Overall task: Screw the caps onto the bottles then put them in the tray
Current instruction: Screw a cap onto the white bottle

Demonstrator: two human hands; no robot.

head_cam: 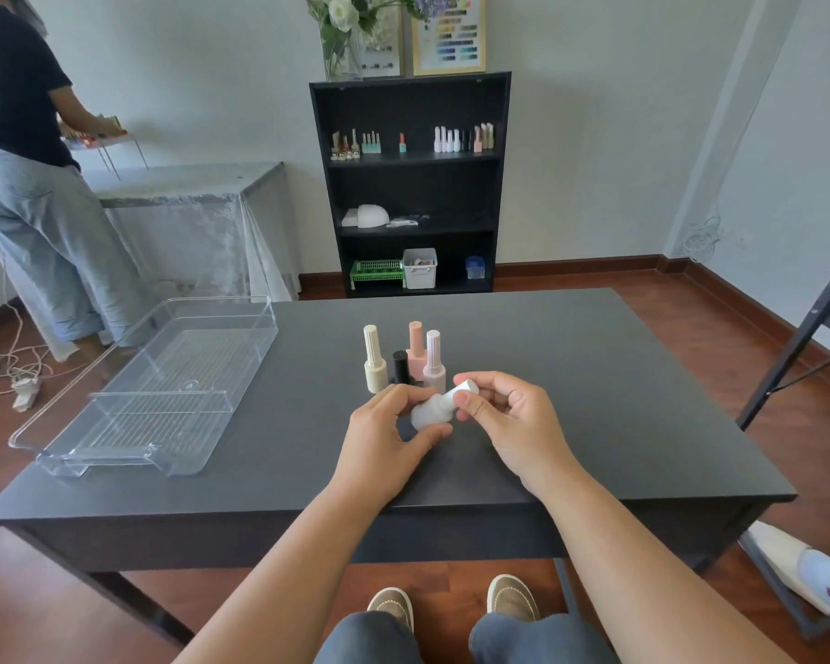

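Note:
Above the dark table (571, 376) I hold a white bottle (430, 410) tilted to the right. My left hand (386, 438) grips its body and my right hand (509, 419) pinches its white cap (466, 389), which sits on the neck. Just behind my hands stand a cream bottle (375, 360), a black bottle (400, 366), a peach bottle (415, 349) and a pale pink bottle (433, 359), all capped and upright. The clear plastic tray (116, 443) lies on the table's left side with nothing in it.
A black shelf unit (410, 184) with small bottles and boxes stands against the far wall. A person in jeans (34, 222) stands at the far left by a covered table. A dark chair frame (796, 357) is on the right.

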